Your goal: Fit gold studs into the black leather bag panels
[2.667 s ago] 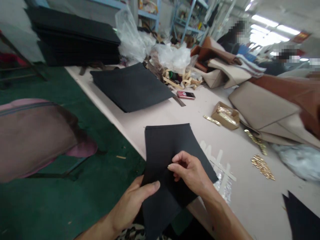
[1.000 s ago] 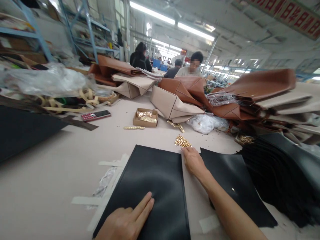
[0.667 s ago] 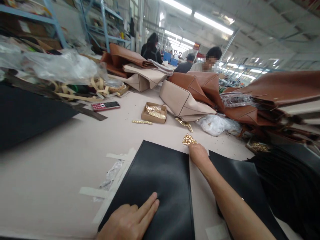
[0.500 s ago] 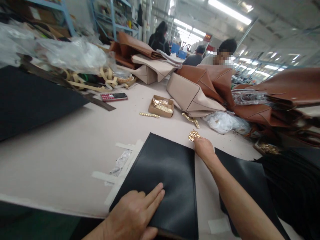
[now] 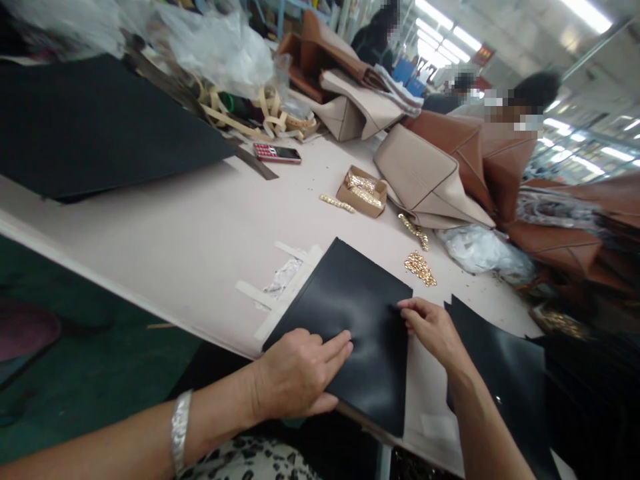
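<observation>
Centrally, a smooth black rectangular sheet point(image 5: 370, 320) lies on the pale desk point(image 5: 200, 220).
Left grip point(image 5: 300, 373): two fingers extended on it, thumb's hold unclear. Right grip point(image 5: 433, 333): fingertips pinched near its two-o'clock corner, contents indiscernible; small shiny gold pieces point(image 5: 420, 268) heap just beyond.

Overhead tubes point(image 5: 587, 13) glare (nearly white), the black panel point(image 5: 365, 307) shines softly, and the far right blurs.

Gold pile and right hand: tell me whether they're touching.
Apart. The head view shows a narrow strip of pale tabletop between the gold pile and the right hand.
</observation>
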`<state>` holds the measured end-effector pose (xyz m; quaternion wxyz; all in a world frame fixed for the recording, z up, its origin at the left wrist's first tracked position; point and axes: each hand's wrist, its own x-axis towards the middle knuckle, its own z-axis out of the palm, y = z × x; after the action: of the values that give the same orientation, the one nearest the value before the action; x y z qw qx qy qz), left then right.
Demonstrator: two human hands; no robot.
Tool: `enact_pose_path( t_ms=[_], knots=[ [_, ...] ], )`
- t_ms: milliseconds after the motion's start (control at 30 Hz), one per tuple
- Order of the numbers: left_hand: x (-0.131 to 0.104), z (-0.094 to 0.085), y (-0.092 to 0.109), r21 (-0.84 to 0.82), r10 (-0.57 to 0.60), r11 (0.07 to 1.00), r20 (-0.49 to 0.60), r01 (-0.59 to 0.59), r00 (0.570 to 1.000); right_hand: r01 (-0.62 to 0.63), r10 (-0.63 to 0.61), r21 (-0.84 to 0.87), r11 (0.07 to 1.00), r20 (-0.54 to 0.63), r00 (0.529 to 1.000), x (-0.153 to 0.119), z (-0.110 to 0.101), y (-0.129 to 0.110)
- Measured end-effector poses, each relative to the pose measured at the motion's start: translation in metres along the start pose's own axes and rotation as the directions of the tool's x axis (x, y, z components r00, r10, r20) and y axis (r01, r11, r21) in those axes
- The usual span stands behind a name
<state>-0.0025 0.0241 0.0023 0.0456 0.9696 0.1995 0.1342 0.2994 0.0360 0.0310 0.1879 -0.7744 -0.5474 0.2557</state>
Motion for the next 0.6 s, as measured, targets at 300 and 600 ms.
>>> enact_pose_path(
  t_ms=[300, 600],
  knots=[
    [0.001, -0.003, 0.002, 0.029, -0.004, 1.0, -0.02, 0.005, 1.0, -0.097, -0.037, 0.557, 0.825, 0.225, 0.974, -0.053, 0.045, -0.049],
    [-0.001, -0.001, 0.002, 0.023, -0.001, 1.0, -0.027, 0.001, 1.0, -0.116, -0.023, 0.376, 0.919, 0.346, 0.938, -0.049, 0.053, -0.063]
  ],
)
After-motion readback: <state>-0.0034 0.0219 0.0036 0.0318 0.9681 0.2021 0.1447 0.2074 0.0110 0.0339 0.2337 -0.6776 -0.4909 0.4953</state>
